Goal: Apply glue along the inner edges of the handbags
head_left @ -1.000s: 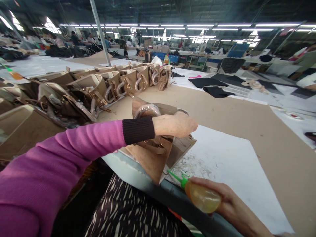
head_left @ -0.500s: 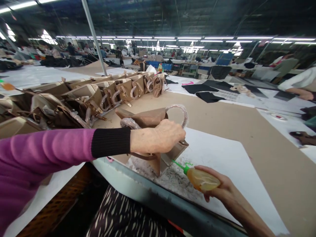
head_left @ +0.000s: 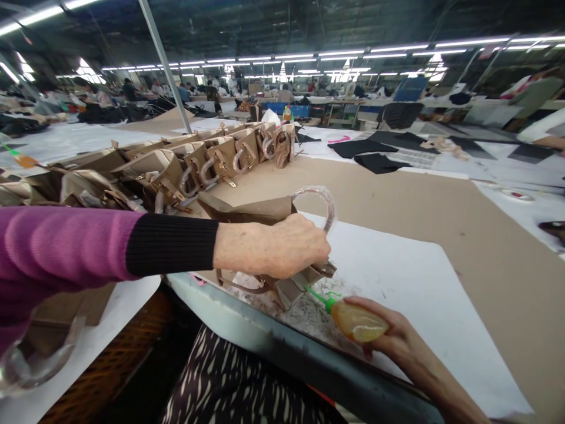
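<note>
A brown handbag (head_left: 253, 211) with a plastic-wrapped handle lies tilted near the front edge of the table. My left hand (head_left: 293, 244) is closed on its upper part; the fingertips are hidden behind the knuckles. In my right hand (head_left: 391, 324) is a squeeze bottle (head_left: 358, 321) of amber liquid, with the fingers wrapped round it. The bottle's thin green nozzle points left, and its tip is at the lower side panel of the bag. Whether liquid comes out cannot be seen.
Rows of similar brown handbags (head_left: 220, 154) stand at the left. Under the work lies white paper (head_left: 424, 282) on brown board (head_left: 397, 197). Black pieces (head_left: 379, 162) lie farther back. A second amber bottle (head_left: 24, 160) is at far left, and an orange crate (head_left: 119, 359) below the table edge.
The bag and my left hand have tipped slightly lower and toward me. The bottle stays with its nozzle at the bag's side panel. The camera view has shifted a little.
</note>
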`<state>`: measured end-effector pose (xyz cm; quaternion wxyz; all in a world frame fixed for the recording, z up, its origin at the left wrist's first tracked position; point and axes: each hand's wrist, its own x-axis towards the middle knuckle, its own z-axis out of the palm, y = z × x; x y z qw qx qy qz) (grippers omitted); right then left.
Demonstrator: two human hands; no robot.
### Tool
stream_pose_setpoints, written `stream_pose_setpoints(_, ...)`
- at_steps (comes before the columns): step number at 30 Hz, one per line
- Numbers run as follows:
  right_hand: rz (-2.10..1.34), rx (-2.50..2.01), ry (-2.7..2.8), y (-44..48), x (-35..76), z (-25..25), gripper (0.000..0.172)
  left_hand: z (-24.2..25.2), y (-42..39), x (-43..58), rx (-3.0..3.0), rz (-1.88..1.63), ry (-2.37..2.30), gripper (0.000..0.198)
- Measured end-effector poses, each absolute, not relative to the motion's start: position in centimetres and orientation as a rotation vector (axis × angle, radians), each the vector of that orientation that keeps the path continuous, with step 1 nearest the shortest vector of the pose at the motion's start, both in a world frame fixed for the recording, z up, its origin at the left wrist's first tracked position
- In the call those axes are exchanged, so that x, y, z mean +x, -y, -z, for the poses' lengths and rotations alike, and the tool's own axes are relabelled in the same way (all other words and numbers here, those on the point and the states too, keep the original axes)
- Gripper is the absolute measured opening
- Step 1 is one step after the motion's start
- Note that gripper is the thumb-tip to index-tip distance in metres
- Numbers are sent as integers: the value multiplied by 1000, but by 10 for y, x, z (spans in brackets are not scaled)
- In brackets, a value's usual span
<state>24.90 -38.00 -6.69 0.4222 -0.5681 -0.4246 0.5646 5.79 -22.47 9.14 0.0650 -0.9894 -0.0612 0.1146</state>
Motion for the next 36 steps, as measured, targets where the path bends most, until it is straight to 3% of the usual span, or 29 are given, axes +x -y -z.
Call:
stream_pose_setpoints(7, -1511, -1446, 1015, 380, 239, 69, 49, -57, 220, 30, -2944, -26, 194, 8)
stream_pose_setpoints(12, -1538, -1394, 990, 385, 238, 83, 50, -56, 241, 10, -2872, -32, 335, 15)
stream_pose_setpoints(20, -1569, -1361, 960, 379, 236, 72, 60, -49, 265, -18, -2748, 109, 684, 11)
stream_pose_setpoints(29, -1465, -1435, 1010, 372, 239, 69, 57, -32, 267, -15, -2739, 117, 662, 17)
stream_pose_setpoints(36, -1568, -1414, 975, 371, 241, 76, 62, -20, 266, -17, -2704, 235, 608, 15)
